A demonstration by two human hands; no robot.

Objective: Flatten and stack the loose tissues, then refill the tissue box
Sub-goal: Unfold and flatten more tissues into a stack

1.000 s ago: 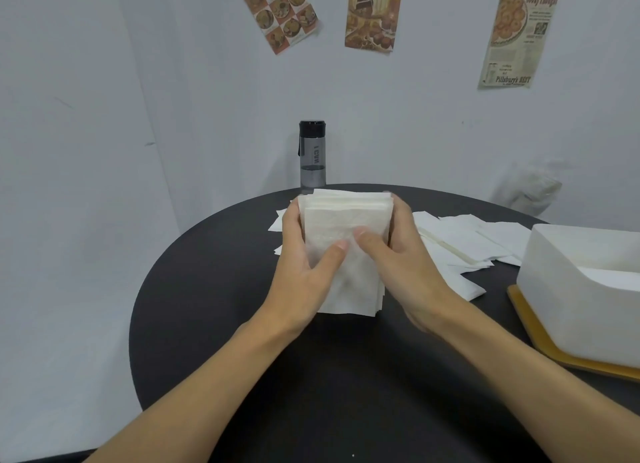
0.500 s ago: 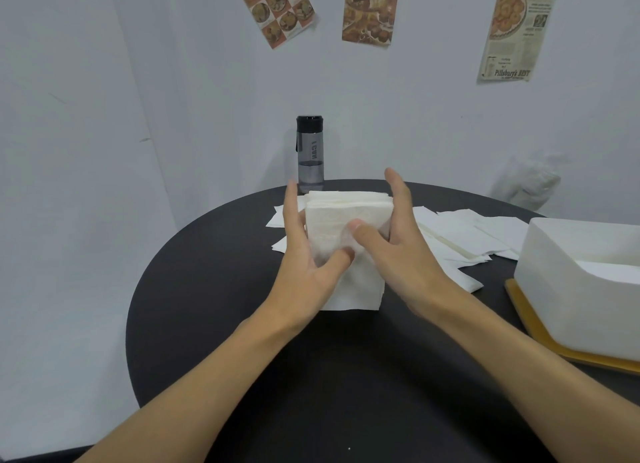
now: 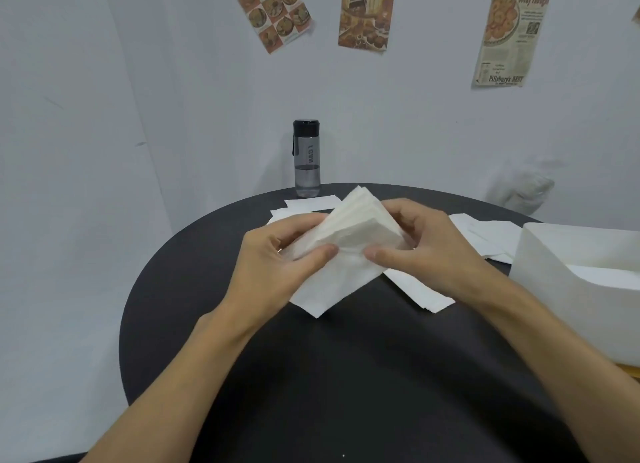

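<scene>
A thick stack of white tissues (image 3: pixel 349 234) is held above the black round table (image 3: pixel 346 376), turned so one corner points toward me. My left hand (image 3: pixel 273 258) grips its left side, thumb on top. My right hand (image 3: pixel 422 244) grips its right side, thumb pressing the top sheet. Loose flat tissues (image 3: pixel 485 234) lie on the table behind and to the right of my hands. The white tissue box (image 3: pixel 561 272) stands at the right edge on a yellow base, its top open.
A dark water bottle (image 3: pixel 306 158) stands at the table's far edge by the wall. More tissues (image 3: pixel 308 204) lie just in front of it. A crumpled white bag (image 3: pixel 523 189) sits behind the table at the right.
Both hands have rotated the stack from square-on to a diagonal, corner toward me, and closed their fingers round its sides. The stack sits a little lower in my grasp.
</scene>
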